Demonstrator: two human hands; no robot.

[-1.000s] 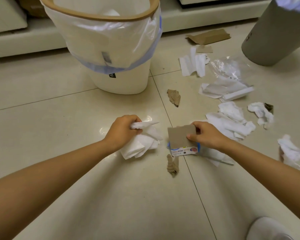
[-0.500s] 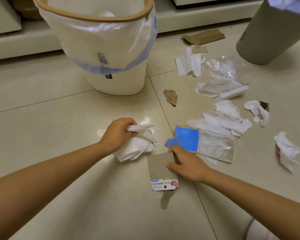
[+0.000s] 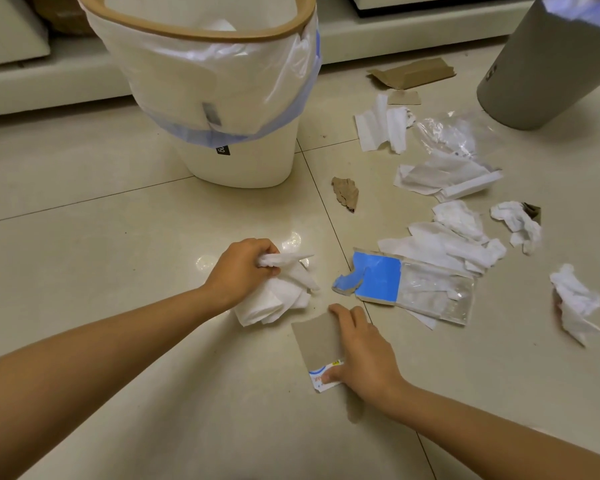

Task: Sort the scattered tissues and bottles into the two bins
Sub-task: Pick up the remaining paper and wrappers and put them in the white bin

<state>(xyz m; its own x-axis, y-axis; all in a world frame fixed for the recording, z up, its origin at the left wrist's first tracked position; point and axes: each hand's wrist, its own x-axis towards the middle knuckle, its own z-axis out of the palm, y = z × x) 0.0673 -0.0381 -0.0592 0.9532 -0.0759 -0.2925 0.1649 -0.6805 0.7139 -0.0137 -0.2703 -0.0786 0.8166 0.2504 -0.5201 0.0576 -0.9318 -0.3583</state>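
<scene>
On a glossy cream tiled floor (image 3: 84, 237), we see tissues (image 3: 440, 244) scattered between a white lined bin (image 3: 243, 161) and a grey bin (image 3: 534, 71). Our left hand (image 3: 239, 268) is closed around a wad of white tissues (image 3: 278, 299). Our right hand (image 3: 364, 355) lies nearly flat, fingers pinning a cardboard piece (image 3: 319, 344) to the tiles.

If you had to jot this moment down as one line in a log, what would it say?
left hand: gripping white tissues | right hand: on cardboard piece, floor | white bin: ahead | grey bin: far right
</scene>
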